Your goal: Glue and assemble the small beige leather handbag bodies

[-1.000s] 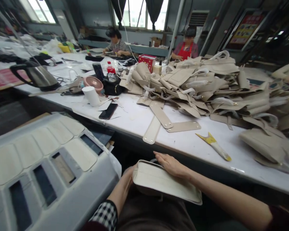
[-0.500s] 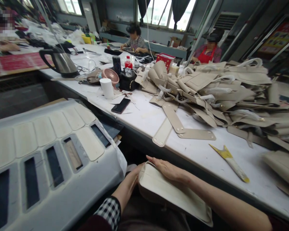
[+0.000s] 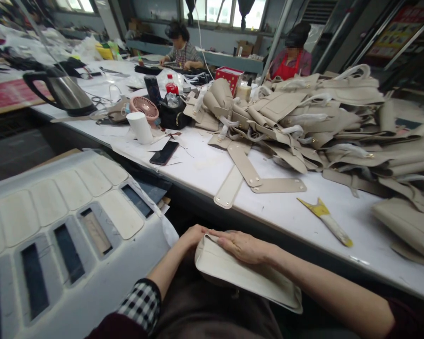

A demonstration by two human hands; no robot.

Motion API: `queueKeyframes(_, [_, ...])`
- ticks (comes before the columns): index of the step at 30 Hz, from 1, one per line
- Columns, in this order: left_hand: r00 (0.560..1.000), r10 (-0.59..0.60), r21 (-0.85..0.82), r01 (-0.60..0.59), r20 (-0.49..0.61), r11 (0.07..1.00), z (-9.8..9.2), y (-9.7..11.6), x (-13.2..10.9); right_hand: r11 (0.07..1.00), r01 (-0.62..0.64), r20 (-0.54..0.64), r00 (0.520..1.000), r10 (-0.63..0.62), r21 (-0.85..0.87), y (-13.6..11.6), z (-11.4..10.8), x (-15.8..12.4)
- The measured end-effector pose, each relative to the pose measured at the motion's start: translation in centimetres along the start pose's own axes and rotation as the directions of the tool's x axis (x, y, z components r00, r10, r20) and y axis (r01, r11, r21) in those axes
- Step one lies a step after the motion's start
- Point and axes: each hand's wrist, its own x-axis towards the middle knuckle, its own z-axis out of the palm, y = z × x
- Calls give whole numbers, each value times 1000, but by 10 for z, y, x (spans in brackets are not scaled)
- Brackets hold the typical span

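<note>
A pale beige leather bag (image 3: 247,278) lies tilted across my lap, its flat, long bottom panel facing up. My left hand (image 3: 193,235) grips the bag's far left corner; most of its fingers are hidden behind the edge. Across the upper side lies my right hand (image 3: 238,246), thumb on the pale panel and fingers along the far edge, reaching toward the left fingertips. The bag's near right end hangs free above my lap. Beyond it, on the white table (image 3: 198,176), are beige straps (image 3: 243,165) with metal studs.
A heap of beige bags (image 3: 304,117) covers the table's right side. A yellow-tipped spreader (image 3: 325,221) lies near the front edge. Behind are a phone (image 3: 164,153), white roll (image 3: 140,128), pink fan (image 3: 144,109) and kettle (image 3: 61,92). Left stands a grey padded form (image 3: 102,287) with pale panels.
My left hand has risen from the bag's side to its far corner. My right hand has drawn back slightly, its thumb now over the panel. The view has swung a little right and down.
</note>
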Motion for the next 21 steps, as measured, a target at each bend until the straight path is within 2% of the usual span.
queueKeyframes(3, [997,39,42,-42,72,998,-16,20,-4,998,-38,17,999,37,53,10,-3,-18])
queueKeyframes(7, [967,69,160,-110,245,981,-26,49,-12,987,-124,34,992,121,101,23,-7,-47])
queueKeyframes(11, [923,-62,279,-50,380,959,-30,70,-14,970,-187,60,982,180,158,38,-14,-81])
queueKeyframes(16, [841,-201,338,23,502,941,-38,79,-5,938,-241,125,969,215,249,59,-21,-120])
queueKeyframes(19, [806,-240,361,35,541,932,-42,78,0,921,-222,138,973,186,321,67,-23,-130])
queueKeyframes(21, [797,-246,358,40,551,933,-42,76,3,920,-219,145,973,180,326,69,-23,-130])
